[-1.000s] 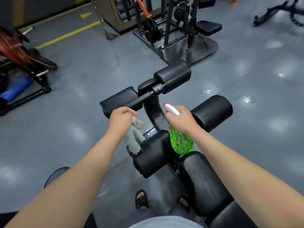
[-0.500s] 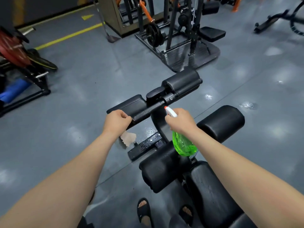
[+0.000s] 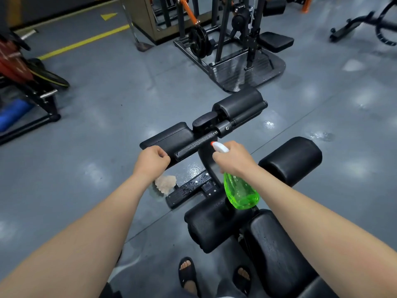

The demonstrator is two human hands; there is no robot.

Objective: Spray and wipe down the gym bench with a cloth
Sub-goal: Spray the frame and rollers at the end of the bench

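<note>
The black gym bench (image 3: 277, 244) runs from the bottom right toward the middle, with two thick foam rollers and two smaller pads on a crossbar at its far end. My left hand (image 3: 151, 161) is closed on a pale cloth (image 3: 165, 183) that hangs below the fist, right at the near left pad (image 3: 166, 139). My right hand (image 3: 233, 160) grips a green spray bottle (image 3: 240, 192) by its white head, the orange nozzle pointing at the wet crossbar (image 3: 198, 145). Droplets show on the bar and the bench's foot plate.
A black weight machine (image 3: 227, 54) with plates stands on a base ahead. A rack with red and black plates (image 3: 25, 69) is at the left, with a blue roll beside it. Wet patches shine on the grey floor. My sandalled feet (image 3: 189, 274) are below.
The view has tilted so the bench end sits lower in frame. My left hand moved up onto the near left pad with the cloth; the right hand keeps the bottle aimed at the crossbar.
</note>
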